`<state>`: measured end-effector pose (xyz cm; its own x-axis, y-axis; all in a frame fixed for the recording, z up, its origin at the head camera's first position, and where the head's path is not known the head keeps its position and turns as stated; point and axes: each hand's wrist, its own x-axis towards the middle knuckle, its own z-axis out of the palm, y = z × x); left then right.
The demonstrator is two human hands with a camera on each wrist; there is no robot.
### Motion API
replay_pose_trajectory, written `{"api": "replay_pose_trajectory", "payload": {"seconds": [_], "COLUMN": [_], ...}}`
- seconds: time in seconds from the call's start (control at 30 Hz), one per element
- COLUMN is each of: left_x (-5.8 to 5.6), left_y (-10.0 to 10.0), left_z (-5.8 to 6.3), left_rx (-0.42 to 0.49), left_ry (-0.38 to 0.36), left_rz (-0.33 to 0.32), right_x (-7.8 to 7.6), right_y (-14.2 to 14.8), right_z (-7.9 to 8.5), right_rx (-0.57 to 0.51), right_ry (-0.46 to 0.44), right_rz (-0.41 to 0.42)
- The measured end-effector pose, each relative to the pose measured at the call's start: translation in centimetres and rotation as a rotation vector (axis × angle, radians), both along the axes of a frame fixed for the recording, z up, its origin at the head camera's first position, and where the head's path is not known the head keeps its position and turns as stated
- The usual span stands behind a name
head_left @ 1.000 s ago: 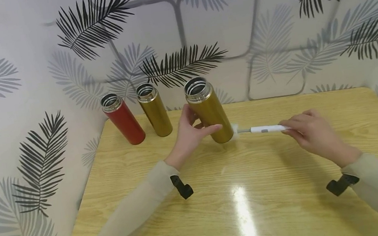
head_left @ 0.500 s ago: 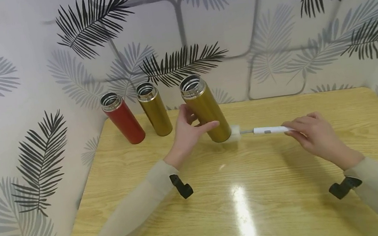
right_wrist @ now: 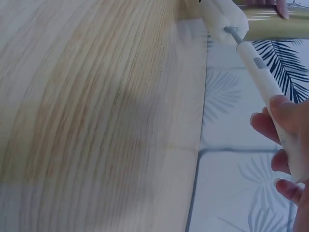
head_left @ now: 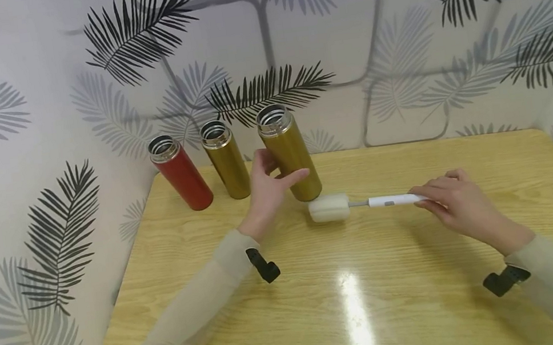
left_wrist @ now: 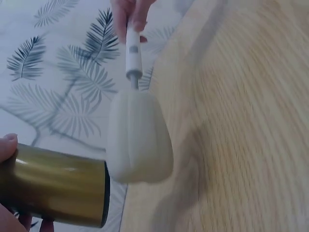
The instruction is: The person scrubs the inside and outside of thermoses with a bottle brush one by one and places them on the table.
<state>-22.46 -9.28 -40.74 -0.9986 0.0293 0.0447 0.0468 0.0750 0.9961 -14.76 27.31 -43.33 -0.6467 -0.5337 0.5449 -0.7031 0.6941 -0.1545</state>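
Observation:
My left hand (head_left: 269, 193) grips a gold, lidless vacuum flask (head_left: 291, 156) low on its body, thumb across the near side. The flask's steel-rimmed mouth is at the top. In my right hand (head_left: 458, 202) is the white handle of a bottle brush (head_left: 398, 199), held from its right end. Its cream sponge head (head_left: 330, 208) points left, in front of and just below the flask's base. In the left wrist view the sponge head (left_wrist: 139, 137) appears beside the base of the gold flask (left_wrist: 58, 186). Whether the two touch, I cannot tell.
Left of the held flask stand a red flask (head_left: 185, 178) and another gold flask (head_left: 228, 164), both upright and without lids. The wooden table (head_left: 283, 310) meets a leaf-patterned wall (head_left: 313, 47) at its back and left edges.
The sponge head, mostly hidden behind the gold flask before, now shows fully in front of its base. My left hand has shifted the flask left and slightly up in the head view.

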Motion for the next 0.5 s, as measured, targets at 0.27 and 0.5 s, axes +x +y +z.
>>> {"api": "replay_pose_trajectory", "payload": {"seconds": [0.27,0.5], "left_x": [-1.8,-2.9], "left_y": [-0.7,-0.6], "left_z": [-1.8,-3.2], "left_rx": [-0.028,-0.08], "left_ry": [0.018,0.019], "left_rz": [0.073,0.124], "right_x": [1.1,2.1], "right_y": [2.4,3.5], "right_z": [-0.1,-0.9], "right_rx": [-0.038,-0.076], "right_ry": [-0.07,-0.11], "right_rz": [-0.023,-0.067]}}
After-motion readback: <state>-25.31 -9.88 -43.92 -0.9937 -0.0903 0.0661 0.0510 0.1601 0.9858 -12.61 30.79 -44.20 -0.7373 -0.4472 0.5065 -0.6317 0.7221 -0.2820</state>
